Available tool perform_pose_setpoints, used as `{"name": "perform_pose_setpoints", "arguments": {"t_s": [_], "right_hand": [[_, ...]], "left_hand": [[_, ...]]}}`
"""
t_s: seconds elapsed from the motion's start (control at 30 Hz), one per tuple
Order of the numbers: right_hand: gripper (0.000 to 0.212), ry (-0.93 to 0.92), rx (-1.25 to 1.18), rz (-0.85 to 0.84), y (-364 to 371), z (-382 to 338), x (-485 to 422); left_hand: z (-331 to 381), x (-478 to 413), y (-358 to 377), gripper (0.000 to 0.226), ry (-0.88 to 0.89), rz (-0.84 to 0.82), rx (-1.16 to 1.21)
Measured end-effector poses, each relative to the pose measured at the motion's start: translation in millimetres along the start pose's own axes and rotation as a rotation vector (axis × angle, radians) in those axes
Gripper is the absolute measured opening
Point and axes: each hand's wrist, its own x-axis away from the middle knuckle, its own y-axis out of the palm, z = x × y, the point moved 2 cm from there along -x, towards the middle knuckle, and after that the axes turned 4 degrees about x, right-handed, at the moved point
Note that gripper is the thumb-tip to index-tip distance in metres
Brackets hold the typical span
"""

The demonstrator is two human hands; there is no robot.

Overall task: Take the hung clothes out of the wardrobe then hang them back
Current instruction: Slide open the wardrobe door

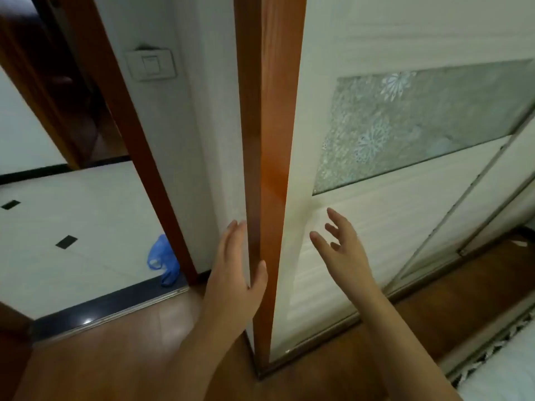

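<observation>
- Room: a bedroom corner with a brown wooden floor (130, 348). The wardrobe (269, 125) stands shut directly ahead.
- Left hand (240, 273): rests on the wardrobe's orange wooden corner, with straight fingers on the white side and the thumb on the front edge. It grips nothing and is judged to be a brace for the body.
- Right hand (344, 250): open and empty, fingers spread, close in front of the sliding door (390, 198). Contact cannot be confirmed. It is judged to be placed to push the door along its track.
- Frosted patterned panel (419, 120): set in the door above the right hand.
- Clothes: not in view, presumably behind the closed door. None have been taken out yet.
- Second door (492, 195): lies further right and is also closed.
- Beyond, left: a blue plastic bag (162, 260) lies on the threshold by the door frame (139, 146). A tiled floor (72, 212) runs behind it, and a light switch (150, 65) is on the wall above.
</observation>
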Motion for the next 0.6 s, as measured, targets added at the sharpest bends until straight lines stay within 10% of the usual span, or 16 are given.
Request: {"name": "perform_pose_setpoints", "arguments": {"t_s": [0.43, 0.6], "right_hand": [[0.114, -0.040, -0.055, -0.168, 18.2, -22.4, -29.7], [0.119, -0.038, -0.048, -0.122, 10.1, -12.5, -37.5]], "left_hand": [[29.2, -27.6, -2.4, 0.039, 0.534, 0.401, 0.028], [47.9, -28.3, 12.4, 0.034, 0.714, 0.269, 0.129]]}}
